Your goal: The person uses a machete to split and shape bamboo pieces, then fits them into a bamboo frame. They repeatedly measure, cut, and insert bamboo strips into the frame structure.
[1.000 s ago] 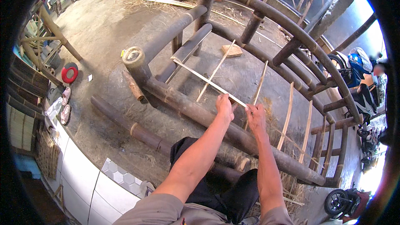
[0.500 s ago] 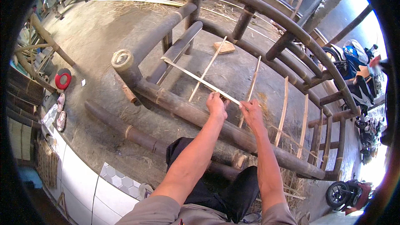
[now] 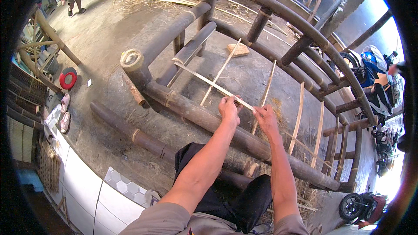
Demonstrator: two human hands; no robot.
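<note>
Both my hands grip one long thin bamboo strip [image 3: 204,79] that runs up and left across a dark bamboo furniture frame [image 3: 200,113]. My left hand [image 3: 229,109] pinches the strip near its lower end, and my right hand [image 3: 265,117] holds the very end just beside it. The strip's far tip rests near a flat cross slat [image 3: 189,52] of the frame. Several pale slats [image 3: 220,73] lie across the frame's rails around the hands.
A loose dark bamboo pole [image 3: 130,130] lies on the concrete below the frame. A small wooden block [image 3: 238,50] sits on the floor inside it. A red ring [image 3: 67,78] and sandals lie at left, motorbikes [image 3: 370,74] at right, other people at the top.
The view has shifted slightly and both hands have edged up and left along the frame, still holding the same strip.
</note>
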